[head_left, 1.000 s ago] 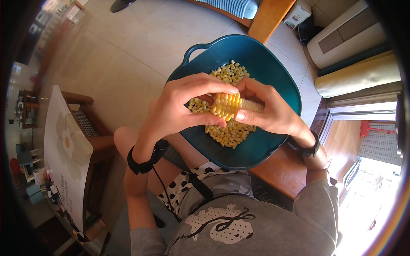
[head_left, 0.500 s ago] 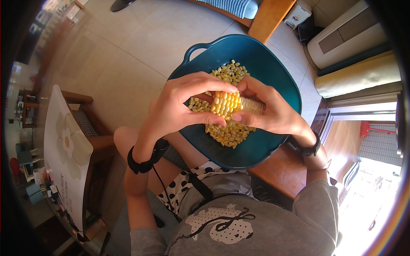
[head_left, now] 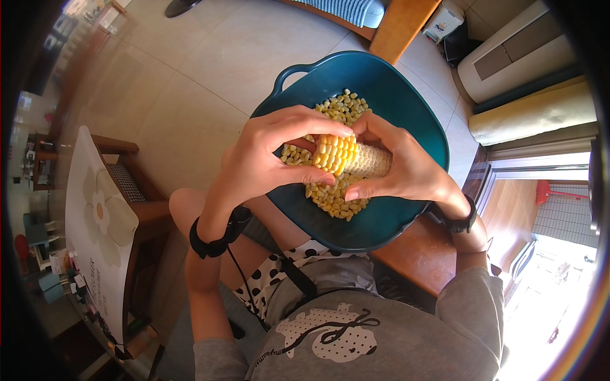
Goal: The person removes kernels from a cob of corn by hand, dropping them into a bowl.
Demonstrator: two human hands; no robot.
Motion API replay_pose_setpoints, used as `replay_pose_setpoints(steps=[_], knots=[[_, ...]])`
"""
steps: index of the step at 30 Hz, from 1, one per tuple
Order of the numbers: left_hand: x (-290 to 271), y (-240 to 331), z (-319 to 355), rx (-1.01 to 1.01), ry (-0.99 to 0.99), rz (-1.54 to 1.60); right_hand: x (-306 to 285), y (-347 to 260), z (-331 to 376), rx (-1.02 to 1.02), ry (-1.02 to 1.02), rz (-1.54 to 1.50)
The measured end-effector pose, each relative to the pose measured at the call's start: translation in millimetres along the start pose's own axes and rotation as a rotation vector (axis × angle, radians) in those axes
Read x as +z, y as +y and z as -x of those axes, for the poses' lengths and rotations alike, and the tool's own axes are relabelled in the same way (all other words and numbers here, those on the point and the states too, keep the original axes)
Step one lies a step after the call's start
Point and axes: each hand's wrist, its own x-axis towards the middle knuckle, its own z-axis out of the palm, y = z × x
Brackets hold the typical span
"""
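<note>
An ear of corn (head_left: 335,154) lies sideways between my hands, above a dark teal basin (head_left: 406,89). Its left part still carries yellow kernels; the right part is bare, pale cob. My left hand (head_left: 267,149) grips the kernelled end, fingers over the top and thumb beneath. Around the bare end curls my right hand (head_left: 406,159), its fingers at the far side of the cob and its thumb lowered, apart from the near side. Loose corn kernels (head_left: 343,202) are heaped in the basin below, partly hidden by my hands.
A wooden bench (head_left: 422,257) is by my right side. At the left, a cloth with a flower print (head_left: 98,209) covers a wooden piece of furniture. A small white bin (head_left: 443,22) and a rolled yellow mat (head_left: 534,114) are at the far right.
My right thumb has moved down and off the kernels, exposing more of the bare cob. The left hand keeps its hold, and the basin has not moved.
</note>
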Motion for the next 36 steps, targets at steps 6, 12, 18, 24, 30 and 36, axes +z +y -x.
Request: replay_pose_setpoints(steps=[6, 12, 18, 24, 30, 36], knots=[[-2, -1, -1, 0.075, -0.034, -0.026, 0, -1, 1, 0.112, 0.004, -0.137], [-2, -1, 0, 0.046, -0.02, 0.008, 0, -4, 1, 0.09, -0.008, -0.169], [-3, -2, 0, 0.044, -0.027, -0.008, -3, -4, 1, 0.094, -0.034, -0.177], [1, 3, 0, -0.02, 0.047, 0.041, -1, -1, 0, 0.001, -0.027, -0.007], [-3, 0, -1, 0.024, -0.022, 0.021, -5, -10, 0, 0.158, -0.016, -0.183], [0, 1, -2, 0.077, -0.031, -0.042, -2, -9, 1, 0.22, -0.015, -0.195]])
